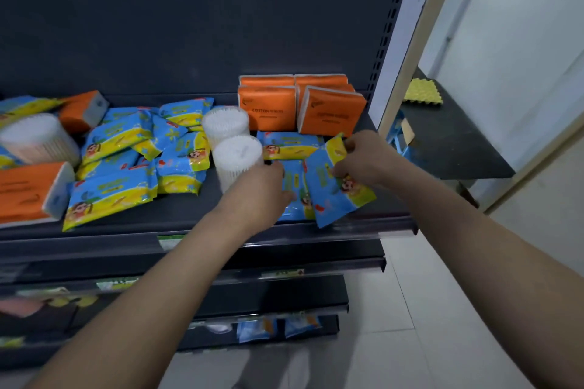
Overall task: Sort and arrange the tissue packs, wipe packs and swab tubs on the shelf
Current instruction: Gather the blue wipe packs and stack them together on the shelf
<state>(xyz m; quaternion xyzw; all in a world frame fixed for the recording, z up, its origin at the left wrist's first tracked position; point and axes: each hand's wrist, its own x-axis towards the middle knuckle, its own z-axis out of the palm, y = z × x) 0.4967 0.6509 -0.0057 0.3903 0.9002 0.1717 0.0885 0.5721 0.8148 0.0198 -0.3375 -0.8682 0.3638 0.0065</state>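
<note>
My right hand (363, 156) pinches a blue-and-yellow wipe pack (335, 189), tilted on its edge at the shelf's right front. My left hand (259, 189) rests with curled fingers on another wipe pack (294, 196) lying flat beside it; whether it grips the pack is hidden. A third wipe pack (289, 144) lies behind them. Two white swab tubs (234, 139) stand just left of my left hand. Several orange tissue packs (300, 104) stand upright at the back right. A loose heap of wipe packs (136, 151) fills the shelf's middle.
At the far left are another swab tub (38, 139) and two orange tissue packs (28, 189), one lying flat. The dark shelf (189, 221) has a front lip with price tags. Lower shelves hold more goods. A side ledge (448, 142) carries a yellow sponge (423, 91).
</note>
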